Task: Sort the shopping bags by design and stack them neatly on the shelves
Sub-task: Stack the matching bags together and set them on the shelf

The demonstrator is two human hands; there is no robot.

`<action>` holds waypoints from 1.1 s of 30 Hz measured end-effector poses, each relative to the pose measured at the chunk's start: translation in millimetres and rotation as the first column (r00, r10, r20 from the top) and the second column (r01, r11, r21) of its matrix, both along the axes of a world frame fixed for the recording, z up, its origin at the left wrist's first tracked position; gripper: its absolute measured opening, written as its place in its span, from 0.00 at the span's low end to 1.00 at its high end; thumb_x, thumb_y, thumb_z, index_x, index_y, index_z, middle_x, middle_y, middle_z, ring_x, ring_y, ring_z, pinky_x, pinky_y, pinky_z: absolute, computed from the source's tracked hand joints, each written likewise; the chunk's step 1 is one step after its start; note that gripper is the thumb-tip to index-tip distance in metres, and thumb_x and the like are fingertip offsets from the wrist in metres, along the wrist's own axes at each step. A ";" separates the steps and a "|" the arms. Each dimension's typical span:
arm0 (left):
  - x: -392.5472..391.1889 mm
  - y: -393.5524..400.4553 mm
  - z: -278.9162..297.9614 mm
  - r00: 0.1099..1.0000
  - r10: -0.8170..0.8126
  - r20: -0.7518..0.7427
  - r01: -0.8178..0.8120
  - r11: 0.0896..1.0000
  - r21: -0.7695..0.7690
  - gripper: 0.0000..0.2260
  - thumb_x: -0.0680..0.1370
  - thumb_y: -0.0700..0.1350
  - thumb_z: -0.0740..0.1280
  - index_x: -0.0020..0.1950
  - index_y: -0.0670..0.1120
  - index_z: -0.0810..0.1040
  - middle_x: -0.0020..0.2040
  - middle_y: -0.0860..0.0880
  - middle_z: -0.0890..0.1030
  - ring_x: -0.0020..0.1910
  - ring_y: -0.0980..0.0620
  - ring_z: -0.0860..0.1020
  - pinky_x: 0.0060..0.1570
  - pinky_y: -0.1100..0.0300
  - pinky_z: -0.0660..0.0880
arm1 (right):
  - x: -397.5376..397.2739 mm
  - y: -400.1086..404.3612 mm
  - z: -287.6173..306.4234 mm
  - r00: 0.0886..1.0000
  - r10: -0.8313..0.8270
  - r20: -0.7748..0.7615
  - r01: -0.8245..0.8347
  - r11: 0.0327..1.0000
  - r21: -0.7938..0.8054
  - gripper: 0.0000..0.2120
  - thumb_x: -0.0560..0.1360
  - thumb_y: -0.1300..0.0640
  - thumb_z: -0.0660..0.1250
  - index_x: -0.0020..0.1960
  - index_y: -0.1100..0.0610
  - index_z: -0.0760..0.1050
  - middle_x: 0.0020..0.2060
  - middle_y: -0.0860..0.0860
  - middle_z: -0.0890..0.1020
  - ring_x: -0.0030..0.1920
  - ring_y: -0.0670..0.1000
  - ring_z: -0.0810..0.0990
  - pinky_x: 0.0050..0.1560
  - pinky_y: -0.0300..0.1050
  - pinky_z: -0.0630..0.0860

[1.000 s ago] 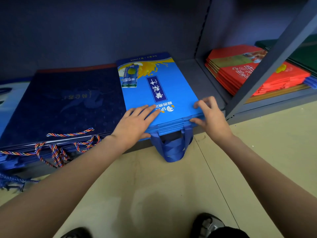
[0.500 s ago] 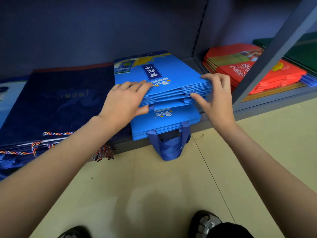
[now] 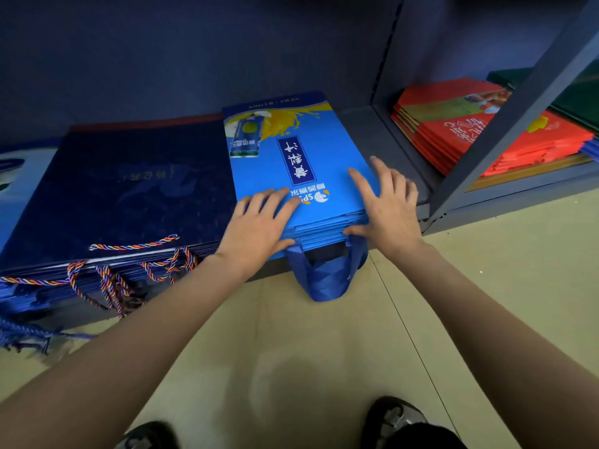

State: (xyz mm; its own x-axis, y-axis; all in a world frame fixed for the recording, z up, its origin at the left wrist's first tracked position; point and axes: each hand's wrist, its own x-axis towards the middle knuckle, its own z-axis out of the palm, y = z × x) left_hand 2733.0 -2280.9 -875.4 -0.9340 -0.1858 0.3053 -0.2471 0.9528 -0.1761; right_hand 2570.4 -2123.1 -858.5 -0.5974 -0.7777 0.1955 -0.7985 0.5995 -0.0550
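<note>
A stack of bright blue shopping bags (image 3: 291,150) with a bottle picture lies flat on the bottom shelf (image 3: 385,140). Its blue handles (image 3: 324,277) hang over the shelf's front edge. My left hand (image 3: 256,225) grips the stack's front left corner, fingers on top and thumb under the edge. My right hand (image 3: 385,209) holds the front right corner, fingers spread on top and thumb against the front edge. A stack of navy bags (image 3: 129,189) with twisted multicolour rope handles (image 3: 110,280) lies directly to the left, touching the blue stack.
A slanted grey shelf post (image 3: 518,105) stands to the right. Behind it lie a stack of red bags (image 3: 453,131) and dark green bags (image 3: 577,95). Beige floor (image 3: 291,367) lies below, with my shoe (image 3: 395,416) at the bottom edge.
Half a second ago both hands held the upper blue bags raised and tilted off the lower ones. Now the stack lies flat and squared, hands at its front corners.
</note>
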 end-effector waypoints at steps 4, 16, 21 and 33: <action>0.5 -1.2 9.9 0.999 0.003 -0.040 -0.001 0.998 0.063 0.36 0.62 0.59 0.77 0.65 0.45 0.73 0.63 0.44 0.76 0.57 0.42 0.76 0.53 0.50 0.73 | -4.1 5.7 10.5 0.994 0.007 -0.105 -0.024 0.986 -0.164 0.43 0.56 0.46 0.79 0.67 0.56 0.69 0.69 0.60 0.66 0.64 0.65 0.67 0.63 0.66 0.62; -4.1 -20.4 57.4 0.984 -0.037 -0.173 0.056 0.993 0.102 0.26 0.67 0.49 0.76 0.62 0.42 0.76 0.58 0.44 0.80 0.49 0.39 0.79 0.46 0.46 0.75 | 53.0 16.3 23.7 0.975 -0.074 0.209 0.201 0.693 -0.693 0.21 0.70 0.49 0.69 0.57 0.61 0.73 0.55 0.57 0.73 0.56 0.59 0.72 0.56 0.58 0.70; -6.1 -12.1 55.1 0.984 -0.035 -0.175 0.048 0.996 0.072 0.25 0.63 0.48 0.79 0.56 0.41 0.78 0.51 0.42 0.83 0.44 0.42 0.82 0.42 0.51 0.77 | 108.0 -4.2 -16.5 0.899 0.052 0.435 0.174 0.868 -0.465 0.28 0.66 0.37 0.66 0.52 0.60 0.78 0.47 0.53 0.77 0.50 0.57 0.73 0.52 0.51 0.72; -10.7 -3.5 41.4 1.000 0.005 -0.029 -0.007 0.998 -0.060 0.26 0.55 0.52 0.80 0.47 0.43 0.77 0.37 0.47 0.81 0.27 0.48 0.77 0.42 0.55 0.77 | 30.4 44.8 41.9 0.971 -0.214 0.103 0.237 0.849 -0.473 0.06 0.68 0.62 0.66 0.43 0.59 0.80 0.36 0.58 0.78 0.39 0.59 0.76 0.42 0.49 0.69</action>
State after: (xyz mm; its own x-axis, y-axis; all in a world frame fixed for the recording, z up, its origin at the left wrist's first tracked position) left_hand 2722.2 -2284.4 -834.0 -0.9237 -0.1717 0.3424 -0.2583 0.9394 -0.2256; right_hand 2600.9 -2078.3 -816.6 -0.7619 -0.4377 0.4774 -0.6345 0.6526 -0.4142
